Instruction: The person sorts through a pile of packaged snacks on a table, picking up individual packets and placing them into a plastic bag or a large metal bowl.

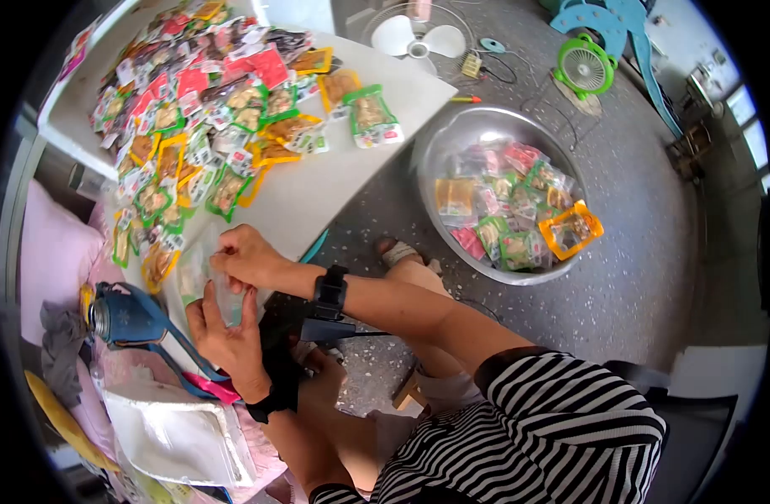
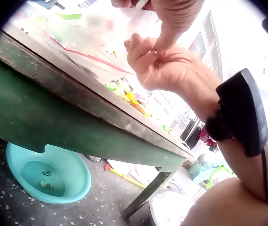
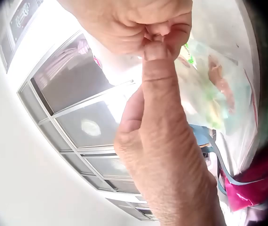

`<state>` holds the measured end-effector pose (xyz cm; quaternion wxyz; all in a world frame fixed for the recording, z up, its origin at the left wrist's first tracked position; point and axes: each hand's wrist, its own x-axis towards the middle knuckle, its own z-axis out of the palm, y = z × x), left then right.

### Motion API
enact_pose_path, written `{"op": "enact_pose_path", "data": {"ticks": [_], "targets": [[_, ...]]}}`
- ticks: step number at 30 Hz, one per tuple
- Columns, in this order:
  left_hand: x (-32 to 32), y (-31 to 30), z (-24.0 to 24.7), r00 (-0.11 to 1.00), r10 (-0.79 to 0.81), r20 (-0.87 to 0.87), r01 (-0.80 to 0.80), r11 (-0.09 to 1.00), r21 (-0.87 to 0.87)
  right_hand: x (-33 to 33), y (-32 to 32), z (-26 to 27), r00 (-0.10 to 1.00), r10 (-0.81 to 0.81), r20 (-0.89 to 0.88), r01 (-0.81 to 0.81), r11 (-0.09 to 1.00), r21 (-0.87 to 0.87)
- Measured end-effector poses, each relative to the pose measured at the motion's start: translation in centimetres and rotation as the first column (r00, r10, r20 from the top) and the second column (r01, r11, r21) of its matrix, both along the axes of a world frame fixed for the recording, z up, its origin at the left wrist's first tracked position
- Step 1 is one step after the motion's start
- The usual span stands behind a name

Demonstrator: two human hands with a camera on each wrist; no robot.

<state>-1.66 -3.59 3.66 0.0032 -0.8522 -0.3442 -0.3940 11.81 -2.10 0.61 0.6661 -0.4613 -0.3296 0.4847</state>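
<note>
Far left, blue bottle (image 1: 116, 315) close by wrist: easily knocked over. Then left hand (image 1: 225, 336) curled round clear plastic bag (image 1: 227, 296) at edge of table (image 1: 318, 189); right hand (image 1: 246, 256) pinching bag's top. Thin film: may slip or tear. Heaped snack packets (image 1: 209, 126) may slide off toward metal basin (image 1: 502, 197).

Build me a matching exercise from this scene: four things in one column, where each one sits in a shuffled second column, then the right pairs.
Things:
1. clear bag
2. metal basin
3. green fan
4. blue bottle

Places:
A. on the floor, holding snack packets
B. pinched between the left hand and the right hand
C. lying close beside the left hand
D. on the floor, beyond the metal basin

Pairs: 1-B, 2-A, 3-D, 4-C.
</note>
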Motion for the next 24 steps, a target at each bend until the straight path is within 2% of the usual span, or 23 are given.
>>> {"op": "enact_pose_path", "data": {"ticks": [1,4,7,10,13,16,19,20,22,23,24], "targets": [[0.1,-0.1,-0.3,1.000,-0.027,-0.015,0.027,1.000,-0.007,0.3,-0.1,0.1,1.000,-0.016,-0.003,0.016,1.000,0.009],[0.3,0.2,-1.2,0.997,0.028,-0.073,-0.031,0.999,-0.042,0.6,0.0,-0.3,0.997,-0.057,0.050,0.056,0.998,0.038],[0.2,0.4,-1.5,0.998,-0.040,-0.040,0.038,0.998,-0.057,0.7,-0.3,0.1,0.963,-0.145,0.226,0.115,0.984,0.139],[-0.2,0.7,-1.6,0.995,-0.095,0.019,0.095,0.995,0.010,1.5,-1.7,1.6,0.963,-0.056,0.262,0.065,0.998,-0.026],[0.0,0.0,-1.1,0.997,-0.071,-0.005,0.071,0.997,-0.022,1.9,-2.4,1.9,0.943,0.312,0.118,-0.290,0.941,-0.175],[0.5,-0.4,-1.2,0.996,-0.080,-0.034,0.078,0.995,-0.061,0.2,-1.8,0.6,0.972,0.234,0.037,-0.230,0.970,-0.083],[0.7,-1.1,-1.1,0.992,-0.127,0.023,0.128,0.990,-0.055,0.4,-1.1,-0.1,0.977,0.069,0.202,-0.094,0.989,0.113],[0.7,-1.4,-0.9,0.987,-0.148,0.055,0.150,0.988,-0.041,0.6,-1.2,-0.2,0.986,0.092,0.141,-0.112,0.984,0.140],[0.5,-2.0,-0.2,0.985,-0.130,0.117,0.115,0.985,0.126,2.7,-4.0,3.0,0.989,0.144,0.025,-0.146,0.970,0.197],[0.3,-2.2,0.0,0.981,-0.124,0.151,0.092,0.975,0.204,3.8,-5.0,4.2,0.993,0.104,0.058,-0.114,0.973,0.200],[-0.7,-1.5,-0.6,0.981,-0.116,0.157,0.081,0.974,0.212,4.9,-6.1,5.3,0.994,0.066,0.089,-0.082,0.976,0.201]]}}
